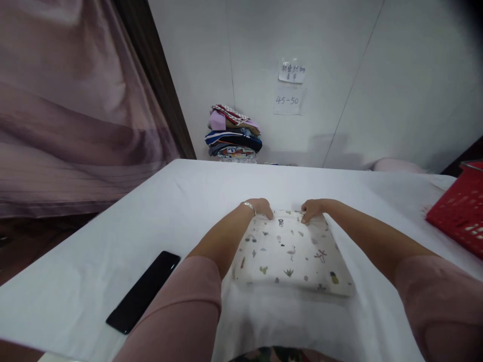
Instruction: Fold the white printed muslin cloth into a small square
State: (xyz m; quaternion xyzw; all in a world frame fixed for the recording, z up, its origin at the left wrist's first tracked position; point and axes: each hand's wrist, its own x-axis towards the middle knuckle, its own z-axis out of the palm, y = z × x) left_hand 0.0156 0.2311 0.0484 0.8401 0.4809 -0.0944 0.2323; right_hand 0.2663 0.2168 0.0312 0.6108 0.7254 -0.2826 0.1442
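Observation:
A folded white cloth (287, 256) printed with small cacti, a flamingo, a starfish and a pineapple lies on the white-covered table in front of me. At its far left corner, my left hand (263, 207), with a silver bracelet at the wrist, has its fingers closed on the edge. My right hand (312, 208) pinches the same far edge, a little to the right. Both forearms reach in along the sides of the cloth. Some fingertips are hidden behind or under the fabric.
A black phone (143, 291) lies on the table (177, 206) left of my left arm. At the right edge stands a red plastic basket (458, 211). Beyond the table, folded fabrics (234, 133) are stacked by the wall. A pink-mauve curtain (75, 100) hangs at the left.

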